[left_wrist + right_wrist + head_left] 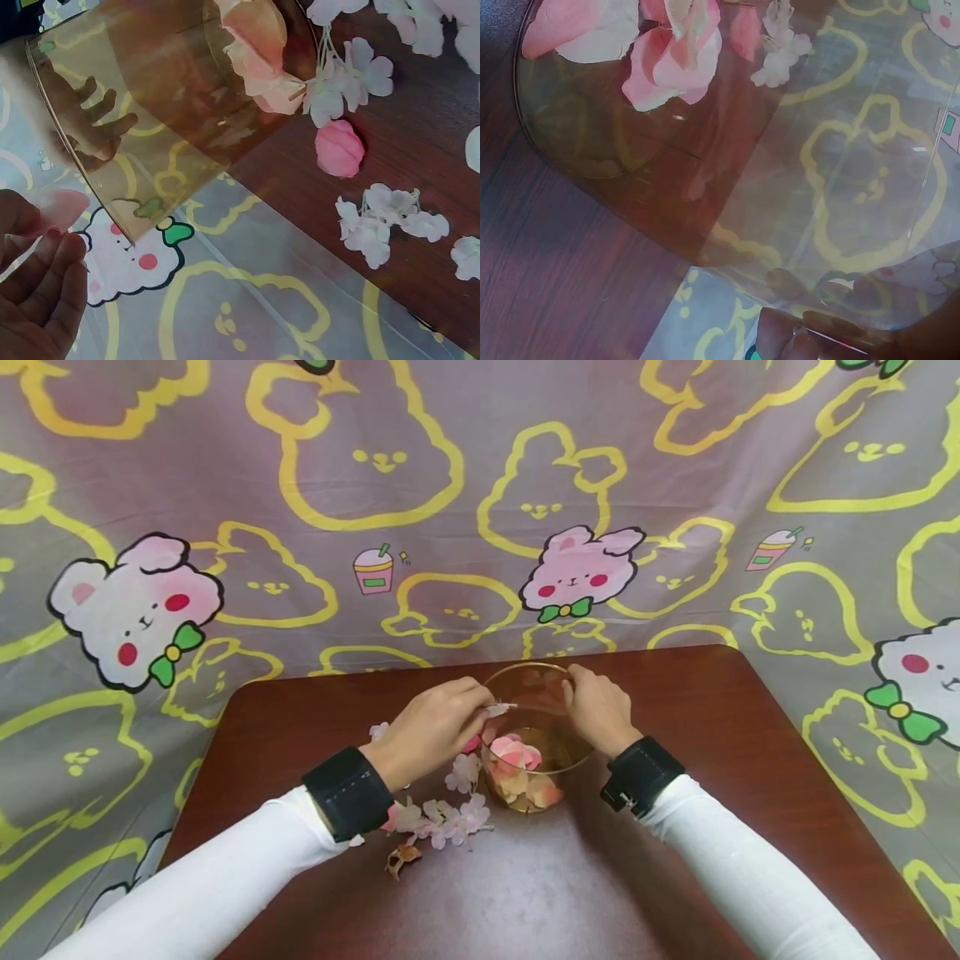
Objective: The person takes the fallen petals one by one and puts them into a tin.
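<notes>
One amber bowl [562,735] — left grip [438,718] pinching a pink petal [61,208], right grip [603,708] holding the bowl's rim.

One left hand [435,722], one right hand [602,708], two black wristbands [348,793], two white sleeves [232,860], one table [727,860] and one tinted bowl [567,752] are counted. One pale petal [61,208] is held and one curled brown scrap [403,857] is seen near left; petals [517,752] in the bowl are too overlapped to be counted. Several white blossom clusters [447,820] are spread left, and two drink cups [373,571] are printed on the far cloth [450,402].
</notes>
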A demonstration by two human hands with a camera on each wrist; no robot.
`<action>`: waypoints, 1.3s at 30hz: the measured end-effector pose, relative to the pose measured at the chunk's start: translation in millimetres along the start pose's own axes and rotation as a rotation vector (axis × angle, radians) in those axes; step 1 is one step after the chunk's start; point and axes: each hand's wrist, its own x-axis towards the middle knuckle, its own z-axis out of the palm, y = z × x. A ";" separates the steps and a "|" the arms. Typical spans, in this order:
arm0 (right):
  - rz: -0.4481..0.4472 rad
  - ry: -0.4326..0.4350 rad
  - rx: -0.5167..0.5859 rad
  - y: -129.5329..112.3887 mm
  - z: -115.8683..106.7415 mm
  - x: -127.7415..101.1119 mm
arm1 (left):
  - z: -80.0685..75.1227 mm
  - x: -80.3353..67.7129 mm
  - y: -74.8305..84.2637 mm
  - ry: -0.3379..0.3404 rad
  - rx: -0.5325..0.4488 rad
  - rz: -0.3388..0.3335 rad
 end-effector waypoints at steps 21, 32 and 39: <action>0.005 -0.001 -0.002 2.4 1.3 1.8 | 16.7 10.6 8.3 -0.134 -0.033 0.043; 0.002 0.004 -0.002 1.0 1.0 1.3 | 12.0 9.8 4.8 -0.090 -0.010 0.025; 0.006 0.002 0.000 0.9 2.1 1.5 | 2.8 6.1 -4.8 -0.030 0.014 -0.025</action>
